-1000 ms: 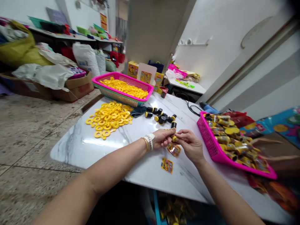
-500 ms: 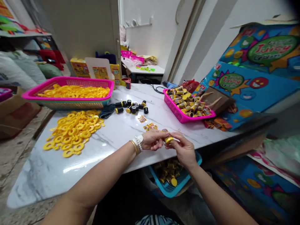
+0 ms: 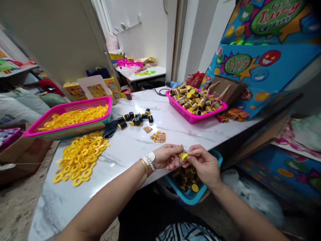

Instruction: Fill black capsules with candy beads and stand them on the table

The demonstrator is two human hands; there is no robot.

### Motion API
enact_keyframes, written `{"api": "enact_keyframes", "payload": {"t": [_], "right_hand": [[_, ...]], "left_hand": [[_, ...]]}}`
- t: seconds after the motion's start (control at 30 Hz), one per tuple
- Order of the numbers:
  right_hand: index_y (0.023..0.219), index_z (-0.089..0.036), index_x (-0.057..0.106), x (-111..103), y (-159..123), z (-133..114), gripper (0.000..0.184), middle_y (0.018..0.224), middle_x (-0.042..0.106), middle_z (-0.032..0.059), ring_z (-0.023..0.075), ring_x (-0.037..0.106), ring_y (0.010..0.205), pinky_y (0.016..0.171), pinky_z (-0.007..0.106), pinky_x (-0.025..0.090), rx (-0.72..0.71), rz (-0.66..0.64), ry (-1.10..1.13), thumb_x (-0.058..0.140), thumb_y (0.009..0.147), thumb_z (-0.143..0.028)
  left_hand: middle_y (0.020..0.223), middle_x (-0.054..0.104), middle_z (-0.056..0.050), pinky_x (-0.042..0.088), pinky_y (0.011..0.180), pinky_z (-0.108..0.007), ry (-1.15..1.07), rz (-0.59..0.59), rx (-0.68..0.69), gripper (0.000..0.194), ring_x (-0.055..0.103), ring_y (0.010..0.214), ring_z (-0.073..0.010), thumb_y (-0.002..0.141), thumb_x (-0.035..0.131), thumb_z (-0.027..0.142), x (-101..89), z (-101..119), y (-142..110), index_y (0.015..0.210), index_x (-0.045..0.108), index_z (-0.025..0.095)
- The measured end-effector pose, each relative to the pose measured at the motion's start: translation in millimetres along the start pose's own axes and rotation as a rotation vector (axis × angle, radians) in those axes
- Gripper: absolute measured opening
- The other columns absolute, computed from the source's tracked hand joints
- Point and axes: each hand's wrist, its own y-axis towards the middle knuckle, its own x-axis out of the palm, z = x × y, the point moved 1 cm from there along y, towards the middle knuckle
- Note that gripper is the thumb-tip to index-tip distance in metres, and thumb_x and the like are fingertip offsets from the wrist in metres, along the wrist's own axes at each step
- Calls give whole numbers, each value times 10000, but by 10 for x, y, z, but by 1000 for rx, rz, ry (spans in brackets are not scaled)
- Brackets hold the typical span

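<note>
Between my two hands is a small cylinder with a yellow end and a printed label (image 3: 183,155). My left hand (image 3: 167,156) pinches it from the left, and my right hand (image 3: 203,163) grips its right side with thumb and fingertips. Fingers cover part of it. Just beyond my left hand lie printed stickers (image 3: 158,137) and a smaller set of stickers (image 3: 147,129). Several black cylinders with yellow ends (image 3: 136,121) are grouped farther back on the marble-patterned table (image 3: 130,147).
Yellow rings (image 3: 77,157) are heaped at left, beside a pink basket (image 3: 67,102) of more yellow pieces. At right stands a pink basket (image 3: 190,117) of labelled cylinders, near blue gum cartons (image 3: 250,63). Below the table edge, a blue basket (image 3: 193,201) holds more cylinders.
The camera view has tilted and shifted. Both hands stay together on the cylinder, which has turned so that more of its label and yellow end shows.
</note>
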Motion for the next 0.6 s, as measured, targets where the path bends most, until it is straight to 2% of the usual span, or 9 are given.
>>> {"api": "enact_keyframes", "payload": {"t": [0.1,0.27,0.37,0.47,0.53,0.6], "right_hand": [[1021,-260,688,-28,-66,-6,235,1014,552,17,119,675,687,598,268,638,36,-57,-45,735,800,-193],[848,-249,736,-54,-168,10,165,904,561,15,123,648,714,590,254,635,-79,-105,-121,744,771,-104],[895,-269,732,16,-90,20,189,924,553,11,112,649,693,593,258,632,-79,-150,-111,712,804,-105],[1091,-303,691,154,174,25,315,1034,544,23,122,675,757,673,278,637,-70,-229,-200,711,820,-144],[1183,-306,647,280,420,25,426,1106,550,38,149,684,838,730,304,640,-117,-321,-312,746,792,-169],[1147,-276,662,422,670,34,371,1087,590,46,161,683,859,731,306,639,-222,-386,-445,741,796,-181]], "left_hand": [[528,644,-7,351,309,-141,22,9,-3,438,539,339,-90,784,695,548,26,-15,-40,846,562,135],[628,675,-32,473,424,-162,28,37,10,460,621,465,-104,723,760,534,6,-61,-182,843,562,137],[650,668,-31,470,446,-163,41,63,63,444,626,501,-101,728,768,509,-62,-48,-294,849,563,134],[658,650,-11,447,447,-153,-13,247,209,433,594,486,-74,741,758,503,-199,18,-408,853,562,134],[673,648,-7,443,454,-157,-72,379,313,434,584,488,-67,732,766,497,-317,79,-480,855,562,135],[695,654,-8,458,476,-170,-117,462,403,441,595,510,-75,702,798,466,-440,140,-542,885,572,134]]}}
